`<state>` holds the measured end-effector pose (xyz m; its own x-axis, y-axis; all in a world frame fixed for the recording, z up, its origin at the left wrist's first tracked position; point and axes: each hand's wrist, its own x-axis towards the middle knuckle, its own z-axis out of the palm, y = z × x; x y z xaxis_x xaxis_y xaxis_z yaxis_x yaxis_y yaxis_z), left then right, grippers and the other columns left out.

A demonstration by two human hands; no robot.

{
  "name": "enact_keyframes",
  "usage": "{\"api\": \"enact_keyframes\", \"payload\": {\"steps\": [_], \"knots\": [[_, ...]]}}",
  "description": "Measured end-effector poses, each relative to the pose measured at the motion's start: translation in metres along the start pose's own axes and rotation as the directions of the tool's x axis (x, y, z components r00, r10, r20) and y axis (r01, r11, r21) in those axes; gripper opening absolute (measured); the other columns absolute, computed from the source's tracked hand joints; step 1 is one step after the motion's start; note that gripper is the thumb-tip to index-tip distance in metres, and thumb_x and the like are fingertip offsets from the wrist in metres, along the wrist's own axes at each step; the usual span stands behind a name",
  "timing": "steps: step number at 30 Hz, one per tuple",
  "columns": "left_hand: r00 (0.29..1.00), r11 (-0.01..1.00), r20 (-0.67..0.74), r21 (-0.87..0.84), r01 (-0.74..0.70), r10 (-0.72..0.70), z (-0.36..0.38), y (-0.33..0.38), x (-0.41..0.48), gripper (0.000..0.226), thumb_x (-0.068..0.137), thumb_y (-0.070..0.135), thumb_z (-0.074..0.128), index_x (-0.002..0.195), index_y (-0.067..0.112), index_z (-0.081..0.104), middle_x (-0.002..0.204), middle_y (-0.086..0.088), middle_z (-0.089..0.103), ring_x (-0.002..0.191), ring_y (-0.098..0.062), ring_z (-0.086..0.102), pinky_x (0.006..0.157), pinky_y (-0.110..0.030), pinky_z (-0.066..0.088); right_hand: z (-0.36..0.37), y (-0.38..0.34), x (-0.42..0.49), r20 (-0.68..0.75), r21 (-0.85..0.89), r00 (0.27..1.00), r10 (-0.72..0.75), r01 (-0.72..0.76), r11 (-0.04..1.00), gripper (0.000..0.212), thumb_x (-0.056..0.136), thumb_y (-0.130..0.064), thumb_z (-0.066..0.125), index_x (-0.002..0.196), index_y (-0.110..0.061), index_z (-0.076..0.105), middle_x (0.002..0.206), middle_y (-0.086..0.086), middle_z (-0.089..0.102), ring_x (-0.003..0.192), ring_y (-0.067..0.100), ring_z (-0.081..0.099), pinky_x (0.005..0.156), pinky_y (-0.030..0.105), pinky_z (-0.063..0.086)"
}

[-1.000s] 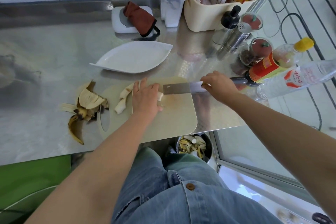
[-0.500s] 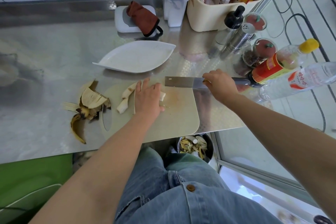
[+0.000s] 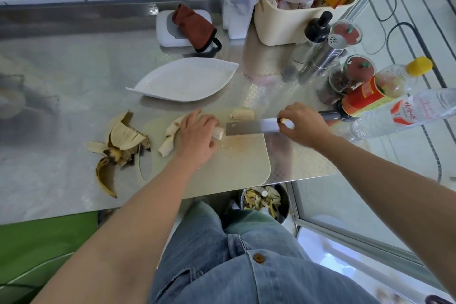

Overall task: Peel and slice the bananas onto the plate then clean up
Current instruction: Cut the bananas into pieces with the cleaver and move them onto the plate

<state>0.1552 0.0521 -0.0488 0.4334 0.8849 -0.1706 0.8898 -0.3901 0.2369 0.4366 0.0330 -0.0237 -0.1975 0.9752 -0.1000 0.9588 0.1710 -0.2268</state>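
A cut piece of banana (image 3: pixel 241 114) now lies at the far edge of the cutting board (image 3: pixel 237 163), where half a second ago there was none, and the knife (image 3: pixel 249 128) has dropped back to the board. On the steel surface (image 3: pixel 61 86), far left, sits a heap of banana peel (image 3: pixel 118 145) — one blackened strip curling toward the near edge. A peeled banana (image 3: pixel 170 138) lies on the board just left of the left hand (image 3: pixel 196 139), which presses flat over a second banana (image 3: pixel 218 133), its cut end poking out beside the blade tip. The white leaf-shaped plate (image 3: pixel 185 79) stands beyond the board, with no slices on it. The right hand (image 3: pixel 303 123) is closed around the knife's handle — blade pointing left, nearly touching the held banana. Below the surface's edge, a bin (image 3: pixel 264 201) holds scraps.
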Motion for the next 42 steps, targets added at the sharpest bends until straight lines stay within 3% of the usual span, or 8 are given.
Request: {"api": "enact_keyframes", "payload": {"steps": [4,10,18,23,30,35,39,42], "knots": [[0.996,0.997,-0.08,0.067,-0.025,0.03,0.002,0.001,0.004,0.035,0.084,0.015,0.063,0.118,0.023,0.061,0.126,0.001,0.057,0.132,-0.028,0.033,0.11,-0.039,0.02,0.004,-0.005,-0.012,-0.064,0.051,0.996,0.057,-0.054,0.997,0.007,0.079,-0.013,0.064,0.084,-0.009,0.067,0.073,0.007,0.061,0.073,0.028,0.053,0.058,0.029,0.03],[0.994,0.995,-0.089,0.081,-0.053,0.06,0.0,0.005,0.012,0.027,0.087,0.028,0.065,0.113,0.021,0.063,0.107,0.0,0.059,0.113,-0.025,0.042,0.098,-0.035,0.027,-0.002,-0.02,-0.023,-0.092,0.248,0.973,0.211,-0.183,0.951,0.014,0.08,-0.01,0.059,0.069,-0.008,0.052,0.062,0.0,0.044,0.061,0.023,0.042,0.052,0.034,0.034],[0.994,0.999,-0.113,0.054,0.007,-0.001,0.015,0.035,-0.002,0.035,0.084,0.046,0.066,0.106,0.019,0.067,0.099,-0.001,0.065,0.102,-0.023,0.048,0.09,-0.035,0.033,0.005,-0.043,-0.049,-0.028,0.255,0.984,0.177,-0.164,0.953,0.028,0.081,-0.006,0.054,0.061,-0.013,0.035,0.053,-0.005,0.031,0.05,0.021,0.036,0.046,0.031,0.023],[0.988,0.997,-0.137,-0.016,0.073,-0.074,0.024,0.049,-0.023,0.038,0.08,0.049,0.069,0.104,0.019,0.065,0.1,-0.001,0.066,0.099,-0.022,0.051,0.085,-0.034,0.037,0.018,-0.061,-0.064,0.027,0.194,0.996,0.09,-0.093,0.976,0.019,0.085,-0.01,0.052,0.068,-0.013,0.045,0.062,0.002,0.045,0.053,0.021,0.043,0.046,0.026,0.025],[0.974,0.994,-0.198,-0.023,0.111,-0.114,0.029,0.044,-0.045,0.027,0.076,0.032,0.076,0.097,0.018,0.069,0.091,-0.002,0.066,0.088,-0.023,0.057,0.084,-0.036,0.037,0.03,-0.08,-0.073,0.028,0.246,0.999,0.039,-0.045,0.968,0.023,0.087,-0.008,0.052,0.069,-0.014,0.039,0.063,0.0,0.04,0.048,0.011,0.032,0.047,0.021,0.021],[0.97,0.992,-0.209,0.003,0.125,-0.121,0.029,0.036,-0.055,0.024,0.075,0.029,0.077,0.095,0.017,0.07,0.087,-0.002,0.066,0.084,-0.024,0.057,0.082,-0.036,0.037,0.034,-0.092,-0.07,0.048,0.263,0.999,0.0,-0.012,0.965,0.02,0.088,-0.009,0.051,0.071,-0.014,0.041,0.063,0.0,0.042,0.052,0.017,0.038,0.049,0.025,0.027],[0.971,0.992,-0.206,-0.026,0.122,-0.124,0.032,0.04,-0.057,0.026,0.077,0.028,0.076,0.101,0.021,0.069,0.091,0.0,0.066,0.089,-0.023,0.056,0.084,-0.034,0.034,0.033,-0.091,-0.067,0.165,0.204,0.985,0.057,-0.091,0.975,0.015,0.094,-0.024,0.048,0.1,-0.01,0.051,0.073,0.005,0.055,0.059,0.023,0.051,0.051,0.031,0.042],[0.973,0.993,-0.201,-0.057,0.104,-0.114,0.031,0.047,-0.055,0.026,0.078,0.03,0.076,0.102,0.022,0.069,0.091,0.001,0.067,0.088,-0.022,0.056,0.084,-0.034,0.033,0.023,-0.087,-0.068,0.152,0.152,0.986,0.066,-0.089,0.984,0.018,0.095,-0.022,0.045,0.103,-0.007,0.049,0.071,0.005,0.051,0.06,0.027,0.05,0.05,0.03,0.035]]}}
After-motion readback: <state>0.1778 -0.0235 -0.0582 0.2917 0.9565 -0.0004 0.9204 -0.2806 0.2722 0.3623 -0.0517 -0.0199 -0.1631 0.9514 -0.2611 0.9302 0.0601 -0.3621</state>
